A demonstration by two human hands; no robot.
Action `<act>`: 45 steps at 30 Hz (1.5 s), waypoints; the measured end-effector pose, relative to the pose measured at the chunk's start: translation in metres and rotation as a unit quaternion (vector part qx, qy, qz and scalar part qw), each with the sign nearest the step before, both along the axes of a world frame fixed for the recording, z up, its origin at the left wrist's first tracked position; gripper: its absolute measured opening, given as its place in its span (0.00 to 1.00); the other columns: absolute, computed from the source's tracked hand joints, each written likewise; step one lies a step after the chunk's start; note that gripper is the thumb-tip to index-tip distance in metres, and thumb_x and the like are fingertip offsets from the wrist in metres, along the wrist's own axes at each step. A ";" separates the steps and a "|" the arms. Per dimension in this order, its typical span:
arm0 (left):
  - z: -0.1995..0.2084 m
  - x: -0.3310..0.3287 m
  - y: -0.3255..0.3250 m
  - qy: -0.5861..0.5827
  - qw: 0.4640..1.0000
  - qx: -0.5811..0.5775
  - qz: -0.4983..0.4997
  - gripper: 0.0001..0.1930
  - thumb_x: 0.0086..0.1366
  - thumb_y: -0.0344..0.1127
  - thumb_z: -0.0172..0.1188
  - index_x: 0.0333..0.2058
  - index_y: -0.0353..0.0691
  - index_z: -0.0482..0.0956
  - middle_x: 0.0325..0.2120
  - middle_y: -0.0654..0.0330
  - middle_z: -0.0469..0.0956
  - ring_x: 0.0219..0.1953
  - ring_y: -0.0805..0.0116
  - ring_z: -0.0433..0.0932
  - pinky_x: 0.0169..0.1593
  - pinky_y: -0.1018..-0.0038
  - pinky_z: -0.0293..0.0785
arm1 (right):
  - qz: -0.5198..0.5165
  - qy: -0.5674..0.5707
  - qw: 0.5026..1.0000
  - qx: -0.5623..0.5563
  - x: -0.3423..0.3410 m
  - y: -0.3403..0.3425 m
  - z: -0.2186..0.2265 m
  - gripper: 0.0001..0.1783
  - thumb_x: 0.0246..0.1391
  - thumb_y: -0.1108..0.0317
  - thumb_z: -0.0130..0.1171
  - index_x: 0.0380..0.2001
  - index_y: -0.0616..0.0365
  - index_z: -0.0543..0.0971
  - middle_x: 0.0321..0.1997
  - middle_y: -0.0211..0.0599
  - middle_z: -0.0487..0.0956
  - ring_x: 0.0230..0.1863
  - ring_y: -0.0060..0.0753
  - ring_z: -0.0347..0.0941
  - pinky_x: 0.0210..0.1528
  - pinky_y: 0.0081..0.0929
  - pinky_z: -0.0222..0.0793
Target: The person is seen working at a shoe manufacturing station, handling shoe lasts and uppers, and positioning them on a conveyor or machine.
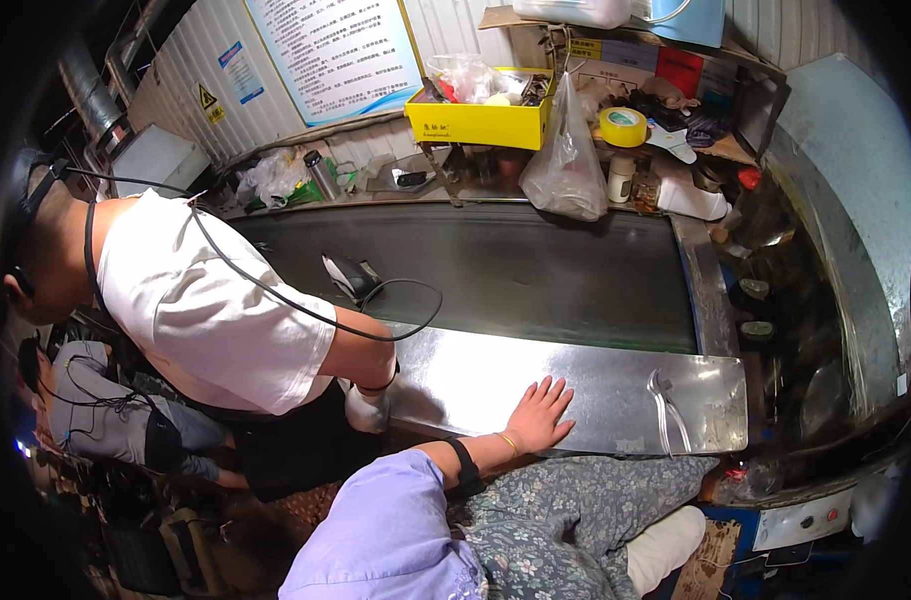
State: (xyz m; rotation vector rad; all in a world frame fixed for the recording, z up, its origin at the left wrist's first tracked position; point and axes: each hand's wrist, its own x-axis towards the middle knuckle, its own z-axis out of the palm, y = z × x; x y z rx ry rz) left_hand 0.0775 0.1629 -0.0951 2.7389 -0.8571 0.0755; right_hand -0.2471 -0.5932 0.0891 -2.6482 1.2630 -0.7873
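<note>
My left hand [540,412] lies palm down with its fingers spread, at the near edge of a shiny metal plate [575,372]. Nothing is in it. A thin bracelet and a black band circle that arm, below a lilac sleeve. To the hand's right, a pair of silver pliers [665,410] rests on the plate, handles toward me. Patterned floral cloth [575,520] covers my lap, and a rounded white shape [665,545] sticks out of it; I cannot make out what that is. My right hand does not show.
A dark conveyor belt [535,270] runs beyond the plate, carrying a black-and-white item [350,277]. At left, a person in white [215,300] has a gloved hand [366,410] by the plate's end. A yellow box [480,118] and plastic bag [567,165] line the back.
</note>
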 end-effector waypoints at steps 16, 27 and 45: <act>-0.007 0.017 -0.012 -0.006 0.993 -0.098 -0.062 0.33 0.56 0.44 0.62 0.56 0.30 0.69 0.56 0.37 0.68 0.59 0.38 0.65 0.64 0.49 0.55 | -0.278 0.016 0.960 -0.041 -0.325 0.119 0.083 0.42 0.44 0.49 0.67 0.61 0.55 0.70 0.55 0.52 0.77 0.57 0.47 0.73 0.60 0.37 0.65; -0.009 -0.003 -0.029 0.187 0.928 -0.317 -0.055 0.26 0.57 0.35 0.63 0.54 0.31 0.73 0.61 0.37 0.64 0.64 0.40 0.61 0.67 0.54 0.55 | -0.155 -0.078 0.950 -0.259 -0.149 0.343 0.063 0.44 0.25 0.69 0.71 0.56 0.51 0.73 0.69 0.48 0.61 0.65 0.60 0.61 0.63 0.48 0.61; 0.116 -0.067 -0.120 0.612 0.720 -0.201 -0.257 0.24 0.74 0.51 0.46 0.52 0.36 0.77 0.44 0.57 0.79 0.48 0.70 0.73 0.56 0.71 0.67 | 0.324 -0.220 0.412 0.823 0.039 0.500 -0.058 0.32 0.62 0.57 0.52 0.64 0.64 0.62 0.62 0.46 0.70 0.62 0.48 0.68 0.59 0.56 0.68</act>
